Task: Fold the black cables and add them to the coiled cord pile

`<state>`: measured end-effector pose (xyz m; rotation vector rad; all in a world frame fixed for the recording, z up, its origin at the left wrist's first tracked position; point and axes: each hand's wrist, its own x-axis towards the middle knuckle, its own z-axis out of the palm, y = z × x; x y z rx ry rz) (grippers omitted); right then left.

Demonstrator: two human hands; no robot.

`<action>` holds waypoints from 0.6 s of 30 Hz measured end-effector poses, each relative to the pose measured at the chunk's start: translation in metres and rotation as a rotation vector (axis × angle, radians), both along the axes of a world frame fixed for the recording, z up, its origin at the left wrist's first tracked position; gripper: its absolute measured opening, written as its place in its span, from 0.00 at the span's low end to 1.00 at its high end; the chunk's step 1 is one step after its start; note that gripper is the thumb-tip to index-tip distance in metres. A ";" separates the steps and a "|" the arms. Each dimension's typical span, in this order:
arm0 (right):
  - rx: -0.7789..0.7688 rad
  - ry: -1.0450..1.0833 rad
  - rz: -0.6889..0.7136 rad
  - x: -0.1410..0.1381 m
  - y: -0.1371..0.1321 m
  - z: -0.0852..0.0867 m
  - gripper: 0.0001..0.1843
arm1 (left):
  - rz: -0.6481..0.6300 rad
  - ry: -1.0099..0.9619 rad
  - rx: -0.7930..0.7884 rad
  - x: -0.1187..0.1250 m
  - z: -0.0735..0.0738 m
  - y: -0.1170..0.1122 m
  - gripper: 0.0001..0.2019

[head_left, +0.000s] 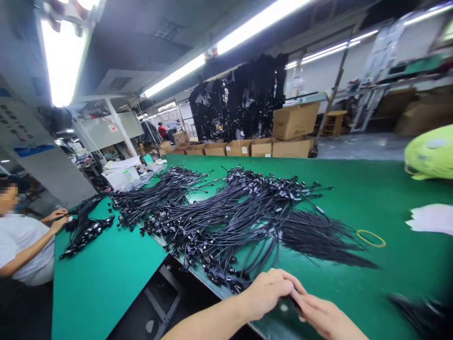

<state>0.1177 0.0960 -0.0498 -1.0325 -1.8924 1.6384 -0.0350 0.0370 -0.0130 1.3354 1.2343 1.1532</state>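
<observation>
the person's left hand [267,293] and right hand [322,317] meet at the bottom of the view, their fingers closed in a narrow grip around a small dark object [287,307], too blurred and too hidden to tell exactly what it is. just past the right hand lies a blurred bundle of black cable [421,314] on a smooth green bench mat [389,278]. directly ahead, a broad heap of thin black cables with small moulded black connectors [226,222] spreads across the mat, its near end almost reaching the left hand. the cables look light, limp and prone to snagging, so a single lead would probably be best taken by its stiffer connector end, and a loose bunch gathered in the palm rather than pulled free. to the right lie a thin yellow rubber band [371,238], loose white paper sheets [430,219] and a soft lime-green bag [432,153]. on the left, a co-worker [21,241] in a white t-shirt has both hands [58,219] beside a smaller heap of black cables [85,226]. farther off stand a row of brown cardboard boxes [239,148] and a dense black mass of hanging cables [237,97], under long fluorescent tube lights [175,75].
</observation>
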 end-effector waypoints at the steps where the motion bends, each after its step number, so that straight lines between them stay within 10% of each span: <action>1: 0.090 -0.023 -0.035 0.004 0.002 0.006 0.30 | -0.031 0.091 0.032 0.000 0.000 -0.005 0.15; 5: 0.591 -0.214 -0.218 0.019 -0.006 0.033 0.22 | -0.035 0.382 0.031 0.003 -0.003 -0.014 0.18; 9: 0.999 -0.365 0.109 0.011 -0.041 0.035 0.17 | -0.051 0.123 -0.174 -0.004 -0.005 -0.008 0.35; 13: 0.828 -0.484 0.307 0.002 -0.042 0.025 0.14 | -0.175 0.175 -0.272 -0.005 -0.016 0.014 0.36; 18: 0.656 -0.613 0.071 0.020 -0.018 0.039 0.16 | -0.487 0.592 -0.625 0.025 -0.047 0.037 0.23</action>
